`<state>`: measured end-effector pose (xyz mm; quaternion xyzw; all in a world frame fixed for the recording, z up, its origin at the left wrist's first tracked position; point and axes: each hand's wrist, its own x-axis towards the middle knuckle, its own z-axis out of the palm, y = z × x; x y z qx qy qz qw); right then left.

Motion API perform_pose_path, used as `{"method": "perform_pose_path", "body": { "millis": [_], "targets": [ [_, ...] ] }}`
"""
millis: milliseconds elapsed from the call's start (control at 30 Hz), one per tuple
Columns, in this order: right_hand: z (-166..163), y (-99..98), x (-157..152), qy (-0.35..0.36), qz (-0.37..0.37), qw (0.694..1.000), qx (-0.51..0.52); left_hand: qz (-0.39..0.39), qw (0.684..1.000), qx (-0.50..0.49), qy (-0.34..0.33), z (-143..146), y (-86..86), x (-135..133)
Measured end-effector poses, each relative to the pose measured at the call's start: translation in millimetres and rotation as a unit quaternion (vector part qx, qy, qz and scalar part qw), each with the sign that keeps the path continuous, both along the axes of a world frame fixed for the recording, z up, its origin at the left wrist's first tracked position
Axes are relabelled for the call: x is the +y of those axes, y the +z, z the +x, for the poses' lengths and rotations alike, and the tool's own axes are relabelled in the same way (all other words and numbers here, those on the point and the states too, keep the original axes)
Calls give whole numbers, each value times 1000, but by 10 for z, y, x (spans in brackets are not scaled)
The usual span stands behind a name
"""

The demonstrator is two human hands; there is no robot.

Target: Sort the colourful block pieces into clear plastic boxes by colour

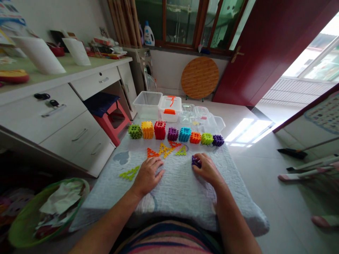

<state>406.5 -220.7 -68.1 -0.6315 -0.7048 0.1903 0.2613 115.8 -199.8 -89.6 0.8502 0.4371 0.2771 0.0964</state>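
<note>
Nearer us than the red block [160, 131], our left hand [148, 175] lies open; our right hand [208, 169] grips a purple piece [194, 161], likely light, stiff, best edge-held.

**Bare Forearms [116, 216], Striped Garment [169, 243]**

On my feed, the left hand [148, 174] and right hand [208, 170] are both bare, their wrists narrower than the forearms behind them, which I see uncovered to my view's lower edge. Behind and between the hands, the garment rounds over the torso in curved bands of dark blue, red and pink. I make out blackish cloth [159, 219] bordering it on the hands' side.
</note>
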Motion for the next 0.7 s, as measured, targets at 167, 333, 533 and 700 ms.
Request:
{"method": "perform_pose_path", "body": {
  "millis": [167,333,533,700],
  "targets": [
    [-75,-5,57,-24,-12,997,74,-7,1000,-16,-5,-8,-23,17],
    [30,-85,32,-105,42,993,17,-5,1000,-22,-9,-21,-50,27],
    [153,-139,-85,-131,10,988,-78,-6,1000,-20,-16,-32,-74,40],
    [102,-153,-62,-154,3,985,-81,-8,1000,-22,-8,-28,-53,34]
  ]
}}
